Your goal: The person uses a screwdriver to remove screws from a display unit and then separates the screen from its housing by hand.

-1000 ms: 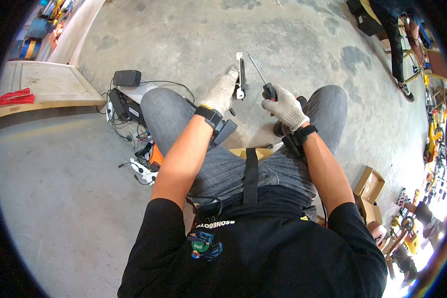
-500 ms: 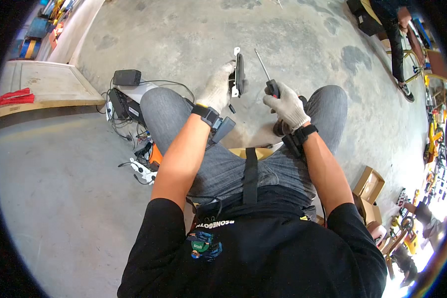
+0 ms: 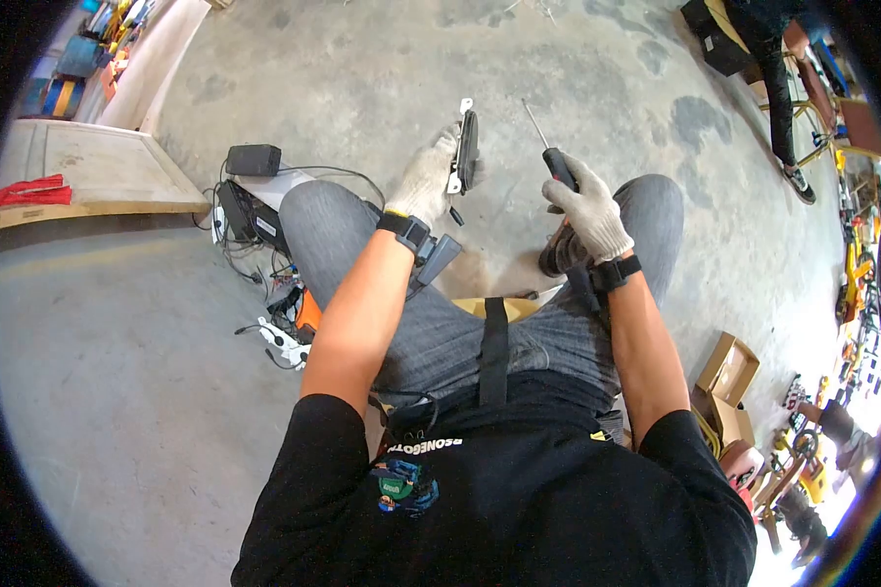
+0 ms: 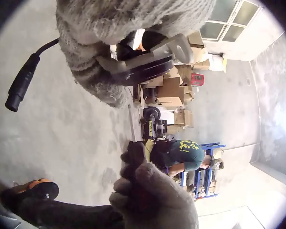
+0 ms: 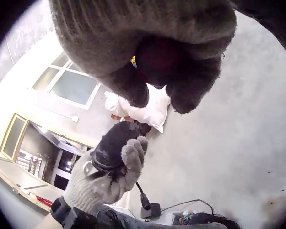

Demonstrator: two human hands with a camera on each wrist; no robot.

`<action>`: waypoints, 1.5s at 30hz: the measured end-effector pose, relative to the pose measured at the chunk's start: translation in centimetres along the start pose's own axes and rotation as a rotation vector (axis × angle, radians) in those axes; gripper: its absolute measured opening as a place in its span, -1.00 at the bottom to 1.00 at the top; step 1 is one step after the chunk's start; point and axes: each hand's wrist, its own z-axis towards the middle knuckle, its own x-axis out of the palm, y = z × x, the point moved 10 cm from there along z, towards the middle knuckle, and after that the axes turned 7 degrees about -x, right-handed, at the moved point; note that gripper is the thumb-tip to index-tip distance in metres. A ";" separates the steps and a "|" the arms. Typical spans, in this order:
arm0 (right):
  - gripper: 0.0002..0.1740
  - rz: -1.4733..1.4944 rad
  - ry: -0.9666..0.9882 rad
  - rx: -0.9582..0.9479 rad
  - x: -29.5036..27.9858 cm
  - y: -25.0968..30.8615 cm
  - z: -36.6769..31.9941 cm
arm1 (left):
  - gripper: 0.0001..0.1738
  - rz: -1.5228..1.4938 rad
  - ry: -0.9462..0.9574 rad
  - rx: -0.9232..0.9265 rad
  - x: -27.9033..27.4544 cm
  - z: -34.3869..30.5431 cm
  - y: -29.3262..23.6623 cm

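Note:
My gloved left hand (image 3: 429,181) grips a black, rounded part (image 3: 469,152) with pale mounting tabs at its ends. A short cable with a black plug (image 4: 22,83) hangs from beside that hand. In the right wrist view the part's dark housing (image 5: 113,145) sits upright in the left hand's fingers. My gloved right hand (image 3: 592,213) holds a screwdriver (image 3: 558,168) by its black and red handle, the metal shaft pointing up and away. A gap of bare floor shows between the screwdriver tip and the part in the head view.
Black boxes (image 3: 254,159) and tangled cables lie beside my left knee. Further left stands a pale wooden panel (image 3: 117,161) with red gloves (image 3: 31,191) on it. An open cardboard box (image 3: 729,367) is at my right. Another person (image 3: 781,98) is at the upper right.
My right hand has moved right with the screwdriver, away from the part. My left hand has shifted slightly left, and the part in it has turned to show more of its dark side.

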 end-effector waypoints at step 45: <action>-0.37 0.361 0.029 0.289 -1.0 -2.1 -2.2 | -0.46 0.056 -0.104 0.122 -2.1 1.1 -1.4</action>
